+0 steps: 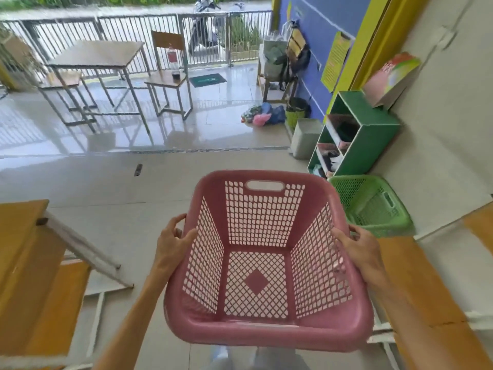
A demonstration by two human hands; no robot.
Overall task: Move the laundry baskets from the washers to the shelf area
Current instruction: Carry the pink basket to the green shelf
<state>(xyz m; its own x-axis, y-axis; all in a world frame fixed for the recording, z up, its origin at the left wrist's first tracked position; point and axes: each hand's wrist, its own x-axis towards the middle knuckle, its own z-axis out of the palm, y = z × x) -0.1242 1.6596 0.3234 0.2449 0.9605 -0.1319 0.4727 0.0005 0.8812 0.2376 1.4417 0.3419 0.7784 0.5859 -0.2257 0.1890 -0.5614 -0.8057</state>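
Observation:
An empty pink laundry basket (266, 332) with lattice walls hangs in the air in front of me, tipped slightly away. My left hand (172, 243) grips its left rim and my right hand (358, 247) grips its right rim. A green laundry basket (373, 206) stands on the floor by the right wall, just right of the pink one. Behind it a green shelf unit (373, 129) with cubbies holding clothes leans against the wall.
Wooden tables flank me at the left (29, 263) and right (432, 289). A grey bin (305, 138) and a pile of bags (262, 116) sit by the blue wall. A table (98, 53) and a chair (168, 78) stand near the railing. Tiled floor stretches ahead.

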